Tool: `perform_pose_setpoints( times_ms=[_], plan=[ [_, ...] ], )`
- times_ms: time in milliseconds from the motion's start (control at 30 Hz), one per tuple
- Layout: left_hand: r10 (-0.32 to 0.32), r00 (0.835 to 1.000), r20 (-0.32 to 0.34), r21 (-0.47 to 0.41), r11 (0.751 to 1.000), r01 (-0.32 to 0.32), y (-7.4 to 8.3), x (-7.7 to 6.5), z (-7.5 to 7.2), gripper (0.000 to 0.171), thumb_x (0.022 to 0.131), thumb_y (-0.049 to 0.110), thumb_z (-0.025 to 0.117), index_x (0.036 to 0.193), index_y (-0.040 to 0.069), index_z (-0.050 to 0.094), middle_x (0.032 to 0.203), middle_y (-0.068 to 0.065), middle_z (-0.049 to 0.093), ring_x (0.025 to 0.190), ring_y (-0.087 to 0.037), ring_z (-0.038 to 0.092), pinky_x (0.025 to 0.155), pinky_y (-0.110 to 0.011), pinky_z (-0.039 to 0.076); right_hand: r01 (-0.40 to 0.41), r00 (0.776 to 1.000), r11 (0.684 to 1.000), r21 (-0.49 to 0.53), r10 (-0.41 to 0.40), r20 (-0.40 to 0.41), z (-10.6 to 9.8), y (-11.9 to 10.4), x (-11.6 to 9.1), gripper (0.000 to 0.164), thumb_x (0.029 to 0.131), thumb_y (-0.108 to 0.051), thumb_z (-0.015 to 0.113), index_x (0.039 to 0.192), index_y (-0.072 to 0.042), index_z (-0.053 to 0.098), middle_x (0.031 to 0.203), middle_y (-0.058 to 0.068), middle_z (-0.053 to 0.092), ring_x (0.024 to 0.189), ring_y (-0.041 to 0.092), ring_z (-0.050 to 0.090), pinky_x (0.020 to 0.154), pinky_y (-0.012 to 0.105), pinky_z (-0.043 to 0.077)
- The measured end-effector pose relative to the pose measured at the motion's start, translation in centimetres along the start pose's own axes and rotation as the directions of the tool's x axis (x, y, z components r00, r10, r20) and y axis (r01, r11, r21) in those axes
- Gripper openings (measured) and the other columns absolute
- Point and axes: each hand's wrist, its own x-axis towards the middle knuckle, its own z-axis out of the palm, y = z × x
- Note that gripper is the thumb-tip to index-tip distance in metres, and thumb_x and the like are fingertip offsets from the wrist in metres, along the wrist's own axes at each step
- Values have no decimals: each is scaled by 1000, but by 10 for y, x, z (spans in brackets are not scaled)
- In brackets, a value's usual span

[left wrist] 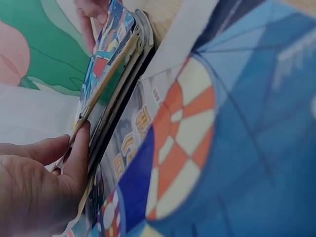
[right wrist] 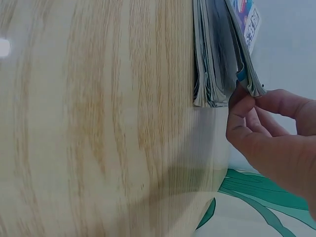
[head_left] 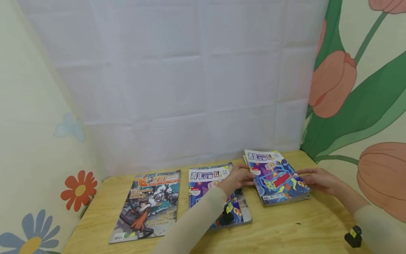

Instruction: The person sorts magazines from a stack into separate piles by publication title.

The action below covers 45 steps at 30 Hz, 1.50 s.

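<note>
In the head view, a glossy blue-and-purple paper magazine [head_left: 276,176] is at the yellowish wooden table's [head_left: 279,225] back right, between the left hand [head_left: 238,176] and right hand [head_left: 320,180]. In the left wrist view, the left hand pinches its edge. In the right wrist view, the right hand pinches another edge (raised off the stacked, pale-paged magazines [right wrist: 212,74]).

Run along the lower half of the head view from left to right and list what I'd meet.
Blue painted flower → red painted flower → comic-style magazine → first blue-purple magazine → second blue-purple magazine → right hand → large painted tulip bloom.
</note>
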Motion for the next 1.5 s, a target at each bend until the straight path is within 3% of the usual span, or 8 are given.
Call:
perform_pose_setpoints(
  times_ms=[300, 533, 700, 833, 1000, 1100, 1267, 1500],
  plan=[
    [-15, 998, -53, -3, 1000, 15, 3, -4, 2, 48, 80, -26, 66, 120, -4, 51, 95, -27, 69, 88, -43, 71, 75, -49, 60, -46, 998, 999, -9, 46, -30, 5, -8, 3, 54, 95, 3, 56, 143, 19, 40, 125, 27, 64, 97, 20, 67, 82, 37, 58],
    [-16, 995, -98, 142, 989, 30, 8, -7, 5, 42, 82, -16, 73, 116, 1, 55, 89, -20, 69, 74, -30, 70, 68, -40, 61, -72, 995, 993, -90, 65, -80, 13, -10, 6, 57, 90, 5, 58, 142, 21, 40, 124, 31, 62, 96, 25, 66, 80, 39, 58],
    [-27, 993, -116, 233, 971, 54, 13, -13, 6, 24, 85, -11, 72, 103, 0, 60, 82, -18, 70, 61, -21, 64, 64, -36, 60, -86, 990, 981, -171, 65, -122, 17, -13, 5, 51, 89, 4, 59, 136, 22, 46, 115, 28, 65, 90, 24, 66, 76, 38, 58],
    [-58, 994, -92, 237, 968, 79, 15, -18, 3, 19, 84, -14, 65, 99, -3, 63, 80, -17, 69, 58, -20, 61, 68, -36, 61, -79, 990, 953, -294, 40, -136, 19, -16, 1, 41, 89, 5, 58, 125, 24, 53, 111, 27, 64, 83, 22, 64, 70, 36, 57],
    [-87, 994, -61, 210, 973, 98, 22, -25, -5, 33, 84, -15, 60, 116, -6, 62, 85, -17, 67, 65, -23, 63, 78, -40, 60, -65, 986, 894, -443, -10, -166, 26, -28, -4, 38, 85, 2, 54, 117, 23, 57, 97, 19, 63, 75, 20, 59, 66, 35, 55],
    [-75, 997, -34, 206, 975, 80, 30, -31, -9, 38, 88, -11, 61, 126, -8, 59, 94, -20, 69, 72, -24, 66, 80, -40, 59, -36, 982, 876, -481, -57, -178, 31, -38, -7, 38, 89, -2, 51, 116, 24, 55, 92, 20, 63, 76, 23, 61, 67, 37, 55],
    [-20, 1000, 20, 241, 970, 15, 45, -44, -14, 35, 96, -3, 59, 130, -8, 58, 113, -26, 67, 85, -26, 69, 79, -37, 59, 12, 969, 866, -501, -133, -207, 42, -54, -15, 40, 101, -11, 50, 122, 23, 54, 110, 33, 63, 94, 40, 66, 76, 46, 58],
    [110, 992, 69, 368, 921, -128, 61, -72, -23, 34, 101, 8, 58, 134, -3, 59, 109, -20, 67, 94, -33, 68, 83, -44, 58, 31, 947, 877, -480, -180, -267, 62, -64, -22, 38, 102, -13, 52, 121, 19, 57, 103, 28, 65, 89, 37, 66, 71, 44, 57]
  ],
)
